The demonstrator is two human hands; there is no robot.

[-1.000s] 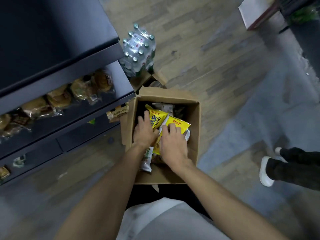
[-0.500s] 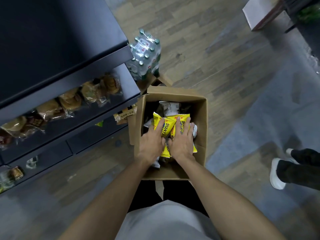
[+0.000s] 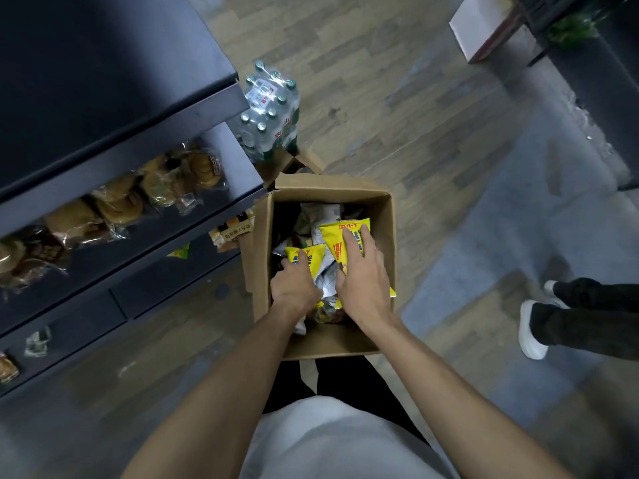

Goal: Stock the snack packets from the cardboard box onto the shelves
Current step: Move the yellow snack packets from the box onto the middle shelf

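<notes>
1. Both your hands are down in the cardboard box [image 3: 385,233], which sits on the floor just beside the shelves [image 3: 207,140], right in front of your feet.
2. Your left hand [image 3: 294,285] has its fingers curled over the left yellow packet [image 3: 309,259], gripping it.
3. Your right hand [image 3: 363,283] lies on the right yellow packet [image 3: 340,233], fingers spread along its face and the thumb down its left edge. Looks like a grip, but the hand hides the underside, so treat that as probable.
4. Progress: early in this load. Neither yellow packet has left the box, and no yellow packet shows on any shelf tier in view.
5. Bagged bread rolls [image 3: 117,205] fill the upper visible tier; a few small packs [image 3: 231,231] sit on the tier below, near the box.
6. Left to do: lift both packets, carry them to a tier, then come back for the rest.
7. Count: two yellow packets, one box. White and silver wrappers [image 3: 320,216] lie beneath and behind them, too jumbled to count.
8. Off-task: one shrink-wrapped bottle pack [image 3: 268,108] beyond the box, and a bystander's legs [image 3: 584,314] at right.
</notes>
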